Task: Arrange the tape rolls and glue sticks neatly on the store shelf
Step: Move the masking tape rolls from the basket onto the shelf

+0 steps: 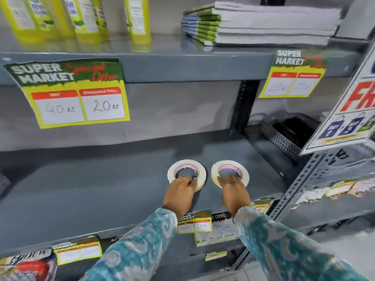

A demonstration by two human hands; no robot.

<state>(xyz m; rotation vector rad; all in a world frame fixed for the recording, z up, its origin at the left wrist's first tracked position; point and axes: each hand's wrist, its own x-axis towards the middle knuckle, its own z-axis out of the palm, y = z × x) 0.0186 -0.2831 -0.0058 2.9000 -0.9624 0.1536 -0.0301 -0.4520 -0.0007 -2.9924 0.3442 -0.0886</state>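
Observation:
Two white tape rolls lie flat side by side on the grey middle shelf [101,185]. My left hand [179,192] rests on the near rim of the left tape roll [185,164], fingers curled over the edge into its core. My right hand [233,189] grips the near rim of the right tape roll [230,164] the same way. Both rolls touch the shelf surface and stand a small gap apart. No glue sticks are in view.
Yellow bottles [85,19] and a stack of notebooks [259,23] sit on the upper shelf. Price tags [69,92] hang from the shelf edges. A perforated grey basket [288,130] stands at the right back, beside a slanted sign [349,110] and a metal upright [300,179].

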